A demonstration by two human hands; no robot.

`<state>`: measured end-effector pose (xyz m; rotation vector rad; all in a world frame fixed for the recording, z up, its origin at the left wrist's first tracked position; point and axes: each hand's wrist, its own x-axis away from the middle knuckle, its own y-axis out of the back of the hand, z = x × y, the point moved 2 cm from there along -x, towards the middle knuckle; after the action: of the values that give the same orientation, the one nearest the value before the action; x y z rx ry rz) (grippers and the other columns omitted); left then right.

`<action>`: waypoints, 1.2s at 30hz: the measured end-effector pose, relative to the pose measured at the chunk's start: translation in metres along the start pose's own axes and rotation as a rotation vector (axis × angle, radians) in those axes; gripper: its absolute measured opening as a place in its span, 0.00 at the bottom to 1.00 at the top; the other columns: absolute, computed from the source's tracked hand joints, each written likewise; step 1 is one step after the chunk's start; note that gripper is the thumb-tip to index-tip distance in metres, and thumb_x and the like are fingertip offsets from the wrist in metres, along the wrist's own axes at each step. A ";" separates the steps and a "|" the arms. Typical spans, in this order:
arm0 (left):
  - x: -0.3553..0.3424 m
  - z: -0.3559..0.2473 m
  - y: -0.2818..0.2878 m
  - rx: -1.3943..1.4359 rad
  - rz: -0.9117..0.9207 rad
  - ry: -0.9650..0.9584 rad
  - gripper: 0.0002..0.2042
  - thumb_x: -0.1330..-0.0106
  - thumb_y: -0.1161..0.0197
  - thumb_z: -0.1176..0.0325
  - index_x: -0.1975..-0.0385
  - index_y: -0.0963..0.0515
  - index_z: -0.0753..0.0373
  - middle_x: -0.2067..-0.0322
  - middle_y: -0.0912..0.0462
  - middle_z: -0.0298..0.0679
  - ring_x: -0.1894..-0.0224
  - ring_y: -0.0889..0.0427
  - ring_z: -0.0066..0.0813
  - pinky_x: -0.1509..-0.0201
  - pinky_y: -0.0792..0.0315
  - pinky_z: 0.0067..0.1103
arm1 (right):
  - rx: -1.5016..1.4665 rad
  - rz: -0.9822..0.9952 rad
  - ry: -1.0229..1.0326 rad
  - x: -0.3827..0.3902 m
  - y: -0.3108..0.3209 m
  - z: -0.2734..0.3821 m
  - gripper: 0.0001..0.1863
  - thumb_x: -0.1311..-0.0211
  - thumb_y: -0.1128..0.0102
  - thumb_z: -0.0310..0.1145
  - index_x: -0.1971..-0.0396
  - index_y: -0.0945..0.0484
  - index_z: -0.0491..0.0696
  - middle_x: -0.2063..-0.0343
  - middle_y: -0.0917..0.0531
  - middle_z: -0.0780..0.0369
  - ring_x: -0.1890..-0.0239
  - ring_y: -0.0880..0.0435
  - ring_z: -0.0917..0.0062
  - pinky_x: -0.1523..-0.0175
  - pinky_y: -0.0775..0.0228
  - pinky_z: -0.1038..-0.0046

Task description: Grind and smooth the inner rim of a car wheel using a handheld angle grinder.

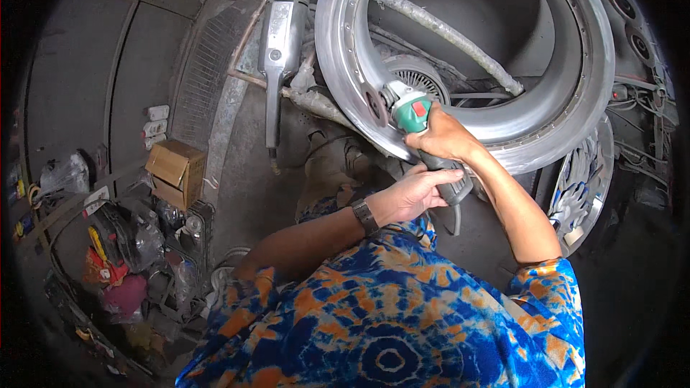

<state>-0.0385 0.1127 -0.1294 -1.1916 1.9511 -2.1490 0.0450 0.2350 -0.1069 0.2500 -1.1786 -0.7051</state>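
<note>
A green and grey angle grinder (411, 111) with a round disc (376, 108) is in both my hands, its disc at the lower left inner rim of a large silver wheel ring (517, 144); I cannot tell whether they touch. My right hand (443, 136) is closed round the green body near the head. My left hand (420, 190), below it, grips the dark rear handle, from which a cable hangs. Behind the ring's opening lie a spoked round part (424, 84) and a crusted pipe (449, 32).
A long metal power tool (280, 39) hangs left of the ring. A cardboard box (172, 172) stands at left above piled bags and cases (136, 259). A chrome wheel (582, 194) stands at lower right of the ring, near cables (636, 158) and several discs (625, 7).
</note>
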 end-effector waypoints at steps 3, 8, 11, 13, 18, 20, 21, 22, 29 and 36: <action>0.012 -0.020 -0.001 -0.049 -0.009 -0.029 0.14 0.26 0.34 0.67 0.44 0.22 0.58 0.50 0.16 0.34 0.46 0.15 0.26 0.41 0.21 0.32 | -0.043 -0.072 0.060 -0.005 0.005 0.014 0.49 0.52 0.27 0.49 0.41 0.34 0.24 0.49 0.18 0.35 0.43 0.16 0.50 0.38 0.25 0.64; 0.045 -0.087 -0.003 -0.541 -0.151 -0.439 0.21 0.28 0.35 0.66 0.40 0.30 0.65 0.53 0.21 0.36 0.55 0.19 0.24 0.50 0.22 0.24 | -0.499 -0.198 0.257 -0.035 0.014 0.058 0.34 0.46 0.28 0.43 0.45 0.25 0.36 0.55 0.15 0.52 0.51 0.15 0.65 0.44 0.24 0.67; 0.066 -0.126 -0.007 -0.813 -0.322 -0.588 0.22 0.30 0.33 0.62 0.43 0.28 0.69 0.54 0.19 0.39 0.55 0.18 0.27 0.51 0.23 0.25 | -0.758 -0.304 0.448 -0.036 0.027 0.093 0.19 0.41 0.30 0.37 0.53 0.19 0.43 0.64 0.15 0.65 0.62 0.17 0.79 0.54 0.24 0.72; 0.073 -0.148 -0.010 -0.975 -0.418 -0.643 0.22 0.30 0.32 0.60 0.45 0.26 0.70 0.55 0.17 0.41 0.55 0.18 0.29 0.51 0.24 0.26 | -1.084 -0.377 0.500 -0.033 0.037 0.106 0.15 0.40 0.30 0.38 0.56 0.18 0.46 0.66 0.16 0.66 0.64 0.18 0.81 0.57 0.26 0.72; 0.082 -0.161 -0.020 -1.166 -0.450 -0.656 0.25 0.31 0.31 0.58 0.45 0.26 0.72 0.53 0.16 0.45 0.52 0.18 0.29 0.47 0.24 0.26 | -1.163 -0.476 0.458 -0.036 0.041 0.109 0.14 0.39 0.31 0.39 0.57 0.18 0.47 0.66 0.16 0.66 0.65 0.19 0.82 0.59 0.26 0.72; 0.075 -0.147 -0.013 -1.116 -0.430 -0.610 0.25 0.30 0.31 0.58 0.44 0.27 0.71 0.52 0.17 0.44 0.51 0.18 0.29 0.46 0.25 0.25 | -0.892 -0.458 0.470 -0.036 0.034 0.098 0.15 0.40 0.30 0.37 0.57 0.18 0.45 0.64 0.15 0.65 0.63 0.17 0.80 0.58 0.25 0.72; 0.072 -0.134 -0.011 -0.992 -0.354 -0.605 0.24 0.29 0.33 0.60 0.42 0.28 0.70 0.51 0.17 0.43 0.50 0.19 0.29 0.45 0.25 0.25 | -0.796 -0.347 0.375 -0.039 0.029 0.091 0.19 0.41 0.30 0.37 0.53 0.19 0.43 0.60 0.14 0.62 0.59 0.16 0.78 0.52 0.24 0.71; 0.069 -0.121 -0.007 -0.867 -0.280 -0.598 0.23 0.28 0.34 0.61 0.41 0.29 0.70 0.51 0.18 0.41 0.50 0.19 0.28 0.45 0.26 0.24 | -0.738 -0.376 0.372 -0.040 0.020 0.085 0.24 0.42 0.29 0.39 0.49 0.21 0.42 0.58 0.14 0.60 0.57 0.16 0.75 0.48 0.24 0.70; 0.032 -0.038 0.020 -0.253 -0.075 -0.205 0.17 0.25 0.40 0.68 0.40 0.28 0.66 0.53 0.19 0.37 0.51 0.18 0.27 0.44 0.22 0.29 | -0.267 -0.213 0.075 -0.011 -0.010 0.038 0.55 0.48 0.28 0.47 0.34 0.46 0.20 0.47 0.21 0.32 0.42 0.16 0.49 0.38 0.25 0.62; 0.042 -0.054 0.008 -0.190 -0.036 -0.156 0.15 0.24 0.39 0.65 0.44 0.25 0.66 0.53 0.18 0.40 0.51 0.17 0.29 0.44 0.22 0.31 | -0.232 -0.157 0.052 -0.013 0.002 0.053 0.52 0.49 0.28 0.47 0.37 0.41 0.21 0.50 0.17 0.36 0.44 0.15 0.51 0.38 0.25 0.66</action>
<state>-0.1010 0.1369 -0.1112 -1.3851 2.1177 -1.8542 -0.0053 0.2541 -0.0952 0.1658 -1.0244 -0.9603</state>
